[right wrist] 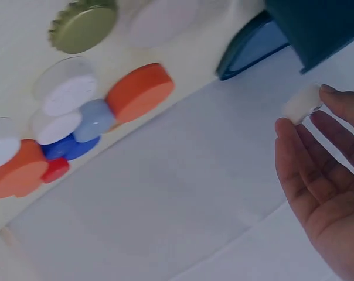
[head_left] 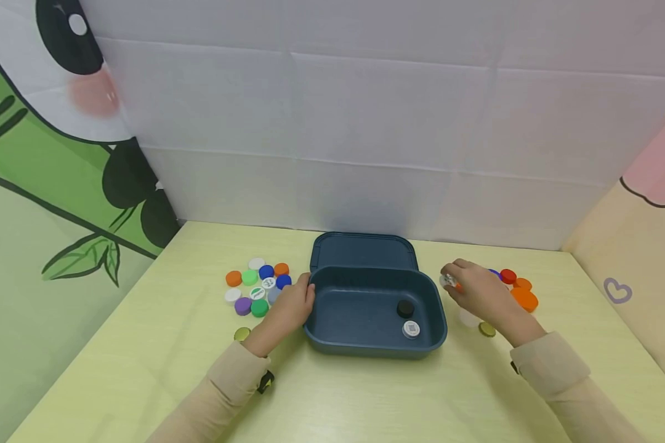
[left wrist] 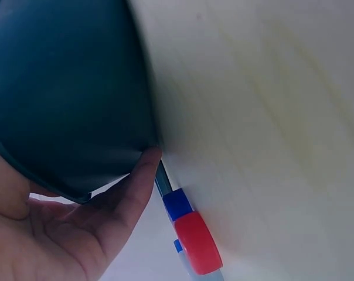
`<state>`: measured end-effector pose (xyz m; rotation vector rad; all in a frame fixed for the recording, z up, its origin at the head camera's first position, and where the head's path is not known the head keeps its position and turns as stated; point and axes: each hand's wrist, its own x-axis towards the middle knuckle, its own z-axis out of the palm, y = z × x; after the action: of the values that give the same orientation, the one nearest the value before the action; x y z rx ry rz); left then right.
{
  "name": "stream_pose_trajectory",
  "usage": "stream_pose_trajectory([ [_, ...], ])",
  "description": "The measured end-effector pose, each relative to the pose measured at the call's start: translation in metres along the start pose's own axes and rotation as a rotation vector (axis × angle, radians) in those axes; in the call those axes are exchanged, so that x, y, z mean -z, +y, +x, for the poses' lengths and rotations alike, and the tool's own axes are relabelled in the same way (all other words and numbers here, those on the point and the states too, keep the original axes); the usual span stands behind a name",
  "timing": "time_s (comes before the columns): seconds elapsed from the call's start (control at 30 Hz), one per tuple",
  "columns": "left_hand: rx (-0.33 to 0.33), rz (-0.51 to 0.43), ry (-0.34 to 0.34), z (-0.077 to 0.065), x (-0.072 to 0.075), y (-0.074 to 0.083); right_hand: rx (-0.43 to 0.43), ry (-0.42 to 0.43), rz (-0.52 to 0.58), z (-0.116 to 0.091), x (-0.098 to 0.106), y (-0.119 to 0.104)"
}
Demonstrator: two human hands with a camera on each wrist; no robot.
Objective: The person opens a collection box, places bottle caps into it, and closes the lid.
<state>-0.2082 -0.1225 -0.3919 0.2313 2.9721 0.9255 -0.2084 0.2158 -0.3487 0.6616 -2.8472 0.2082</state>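
A dark blue plastic box (head_left: 366,352) sits on the table with a black bottle cap (head_left: 405,308) and a white bottle cap (head_left: 411,330) inside, toward its right end. My left hand (head_left: 289,306) grips the box's left wall; in the left wrist view its fingers (left wrist: 133,196) reach along the outside of the wall. To the right of the box, my right hand (head_left: 479,292) is raised and pinches a white bottle cap (right wrist: 302,105) between thumb and fingertips. Part of the right-hand group of caps is hidden behind this hand.
The box's lid (head_left: 364,251) lies behind it. Several coloured bottle caps (head_left: 259,307) are grouped left of the box, with a gold crown cap (head_left: 242,334) nearer me. More caps, including an orange one (head_left: 524,299) and a gold one (head_left: 487,329), lie at the right. A white sheet (head_left: 366,123) hangs behind.
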Motion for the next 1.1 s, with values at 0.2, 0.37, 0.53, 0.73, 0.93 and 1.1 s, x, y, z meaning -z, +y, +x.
stream_pose_trajectory([
  [0.2, -0.011, -0.008, 0.007, -0.001, 0.002, 0.001, 0.054, 0.020, -0.005, 0.003, 0.004, -0.026],
  [0.37, -0.014, -0.008, 0.007, -0.001, 0.002, 0.002, 0.114, 0.005, -0.005, 0.007, -0.004, -0.044],
  [0.53, -0.011, 0.001, 0.006, -0.001, 0.002, 0.001, 0.162, -0.069, -0.010, 0.010, -0.017, -0.057],
  [0.73, -0.010, 0.000, 0.005, -0.001, 0.002, 0.001, 0.239, -0.139, 0.007, 0.012, -0.030, -0.067],
  [0.93, -0.003, 0.000, -0.004, -0.001, 0.002, 0.002, 0.285, -0.170, 0.019, 0.012, -0.040, -0.072],
  [1.1, 0.006, -0.004, -0.014, 0.000, 0.002, 0.001, 0.337, -0.147, -0.004, 0.012, -0.046, -0.072],
])
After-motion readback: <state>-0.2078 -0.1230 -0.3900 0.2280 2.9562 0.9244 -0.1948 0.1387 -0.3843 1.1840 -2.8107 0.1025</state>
